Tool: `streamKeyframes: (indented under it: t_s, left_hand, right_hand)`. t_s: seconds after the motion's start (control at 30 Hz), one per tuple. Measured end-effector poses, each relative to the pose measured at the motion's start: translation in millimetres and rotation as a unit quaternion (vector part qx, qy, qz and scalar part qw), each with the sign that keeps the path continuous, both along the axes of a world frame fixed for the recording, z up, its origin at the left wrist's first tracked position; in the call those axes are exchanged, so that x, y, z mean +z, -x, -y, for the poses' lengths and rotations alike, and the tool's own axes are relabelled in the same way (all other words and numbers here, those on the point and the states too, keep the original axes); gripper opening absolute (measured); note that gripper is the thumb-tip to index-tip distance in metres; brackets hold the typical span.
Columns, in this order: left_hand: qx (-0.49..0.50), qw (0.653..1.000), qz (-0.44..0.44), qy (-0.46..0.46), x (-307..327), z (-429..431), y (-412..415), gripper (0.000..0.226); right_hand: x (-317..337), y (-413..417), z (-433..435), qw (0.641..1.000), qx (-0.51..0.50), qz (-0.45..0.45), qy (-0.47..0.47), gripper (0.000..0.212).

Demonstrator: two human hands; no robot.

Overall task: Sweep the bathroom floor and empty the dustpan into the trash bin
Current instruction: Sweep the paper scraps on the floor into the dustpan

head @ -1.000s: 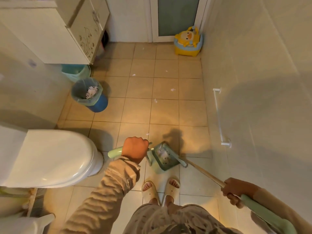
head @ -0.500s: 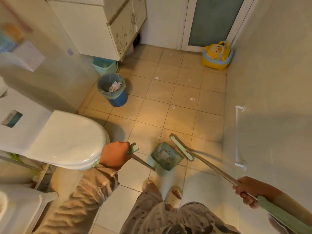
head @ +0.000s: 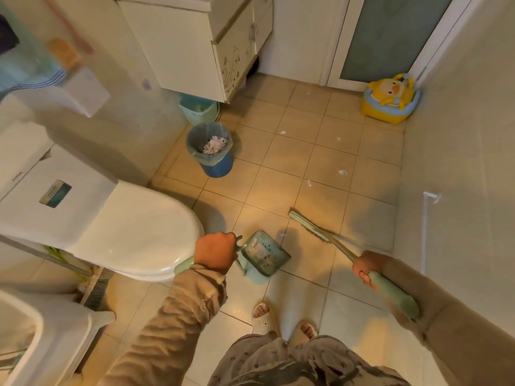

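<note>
My left hand (head: 215, 252) grips the pale green handle of the dustpan (head: 264, 253), which sits low over the tiles in front of my feet with bits of white paper in it. My right hand (head: 366, 267) holds the green handle of the broom (head: 310, 226); its head rests on the floor just right of the pan. A small white scrap (head: 282, 234) lies between pan and broom head. The blue trash bin (head: 213, 149), lined with a bag and holding paper, stands further off to the left beside the toilet.
The white toilet (head: 133, 232) is close on my left. A vanity cabinet (head: 195, 45) hangs above a teal bucket (head: 199, 108). A yellow child's potty (head: 390, 97) sits by the door. Several paper scraps (head: 342, 172) lie on the tiles. A wall (head: 459, 162) runs along the right.
The broom head has swung away from the dustpan to the right. The dustpan has shifted slightly, and my view has turned left, showing more of the toilet.
</note>
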State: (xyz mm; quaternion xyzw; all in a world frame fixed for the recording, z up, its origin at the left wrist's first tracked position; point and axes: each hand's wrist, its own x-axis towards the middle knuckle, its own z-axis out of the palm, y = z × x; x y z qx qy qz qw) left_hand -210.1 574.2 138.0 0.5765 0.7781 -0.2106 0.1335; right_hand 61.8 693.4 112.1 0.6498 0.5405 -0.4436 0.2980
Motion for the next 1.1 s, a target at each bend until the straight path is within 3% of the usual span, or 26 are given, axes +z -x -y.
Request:
streamKeyframes:
  t_s: [0.17,0.23,0.3,0.37,0.4,0.5,0.6,0.67,0.83,1.03,1.1]
  left_hand:
    - [0.009,1.0,-0.019,0.015,-9,-5,21,0.028]
    - [0.009,1.0,-0.025,0.013,-9,-11,29,0.027]
    - [0.009,1.0,-0.025,0.016,-7,-18,32,0.027]
    - [0.009,1.0,-0.022,0.016,-6,-23,33,0.026]
    - [0.01,1.0,-0.022,0.013,-6,-24,33,0.026]
    - [0.009,0.999,-0.029,0.011,-7,-19,31,0.027]
    - [0.008,0.999,-0.032,0.006,-8,-8,25,0.027]
    - [0.012,1.0,-0.025,0.008,-10,0,22,0.028]
    - [0.045,0.999,-0.021,0.005,-11,7,22,0.03]
    - [0.064,0.998,-0.006,0.019,-8,-4,20,0.027]
    - [0.078,0.997,0.005,0.024,-8,-8,21,0.028]
  right_hand:
    - [-16,35,10,0.993,0.106,0.041,0.033,0.032]
    - [-21,34,18,0.993,0.106,0.03,0.031,0.027]
    - [-28,25,24,0.996,0.087,0.0,0.018,0.036]
    - [-25,14,28,0.995,0.086,0.016,0.047,0.02]
    - [-21,8,28,0.995,0.071,0.015,0.075,0.007]
    - [-7,-17,25,0.991,0.028,-0.019,0.131,0.02]
    - [5,-48,15,0.977,-0.081,-0.068,0.187,0.031]
    - [16,-62,9,0.967,-0.114,-0.078,0.212,0.029]
    - [26,-71,20,0.984,-0.067,-0.073,0.151,0.012]
    - [3,-28,28,0.997,0.038,-0.044,0.059,0.024]
    - [-10,-11,29,0.995,0.088,-0.007,0.053,0.013]
